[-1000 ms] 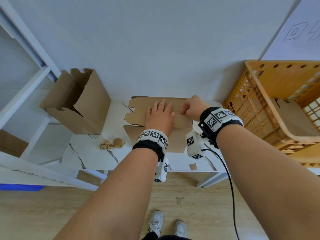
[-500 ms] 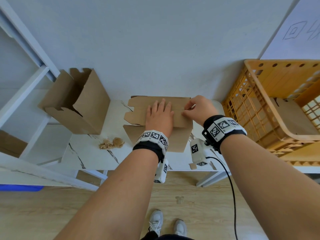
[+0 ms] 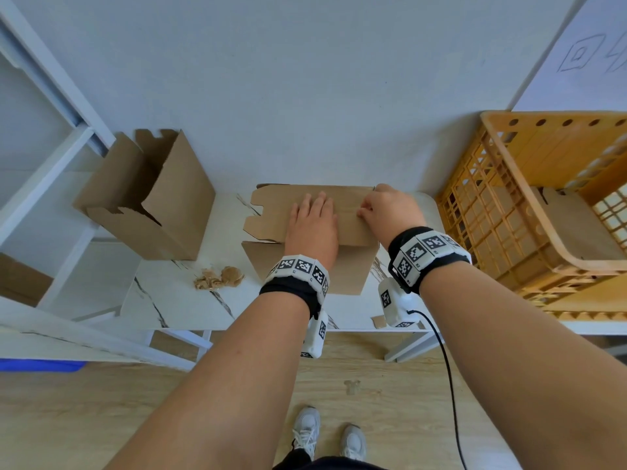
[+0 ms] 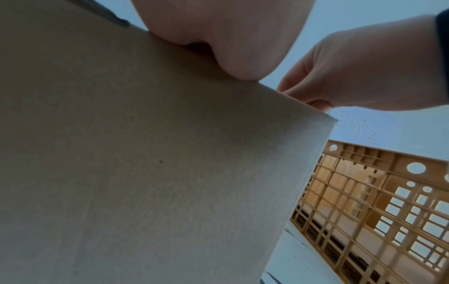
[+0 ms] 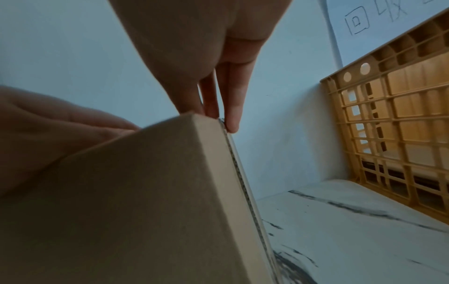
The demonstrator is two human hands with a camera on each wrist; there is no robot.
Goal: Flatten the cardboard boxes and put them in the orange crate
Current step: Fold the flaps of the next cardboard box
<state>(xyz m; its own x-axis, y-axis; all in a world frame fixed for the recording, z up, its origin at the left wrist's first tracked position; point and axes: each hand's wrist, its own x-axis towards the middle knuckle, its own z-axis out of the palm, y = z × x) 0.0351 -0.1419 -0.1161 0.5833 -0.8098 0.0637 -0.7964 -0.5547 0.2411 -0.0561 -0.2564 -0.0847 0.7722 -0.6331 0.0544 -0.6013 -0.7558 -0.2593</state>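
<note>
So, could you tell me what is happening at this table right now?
A person is flattening a cardboard box on the white table. The left hand presses flat on top while the right hand pinches its right edge. Another box stands unflattened at left; the orange crate waits at right.

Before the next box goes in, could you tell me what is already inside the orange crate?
Inside the orange crate lies one flat sheet of brown cardboard. The crate's near wall covers the front of its floor, so anything there cannot be seen.

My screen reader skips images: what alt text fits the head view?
Left hand presses flat on a cardboard box on a marble table; right hand pinches its right edge. An orange crate stands right.
</note>
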